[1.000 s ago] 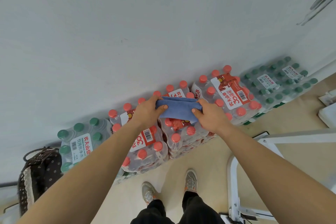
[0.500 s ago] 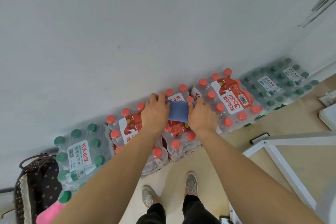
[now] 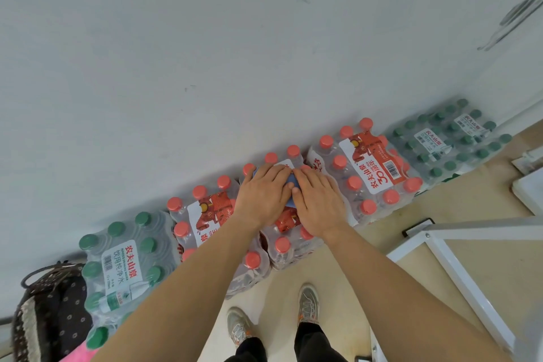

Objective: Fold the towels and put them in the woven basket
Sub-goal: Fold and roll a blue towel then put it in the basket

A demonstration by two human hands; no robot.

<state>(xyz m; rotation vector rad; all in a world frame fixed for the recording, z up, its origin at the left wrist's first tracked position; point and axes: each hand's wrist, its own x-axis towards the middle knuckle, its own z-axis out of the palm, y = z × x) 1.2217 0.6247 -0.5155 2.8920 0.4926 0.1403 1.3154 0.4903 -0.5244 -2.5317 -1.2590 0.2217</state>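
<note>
Hands: left hand (image 3: 264, 197) and right hand (image 3: 318, 203), both bare
Arms: forearms (image 3: 176, 279) bare to the frame edge
Legs: black trousers (image 3: 317, 342)
Feet: grey mesh trainers (image 3: 308, 304), grey laces, orange accents

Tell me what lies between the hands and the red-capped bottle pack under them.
A folded blue cloth towel: the left hand and right hand press it onto the shrink-wrapped red-capped bottle pack, seen in the head view.

blue towel (image 3: 291, 178), red-capped bottles (image 3: 354, 182)
</note>
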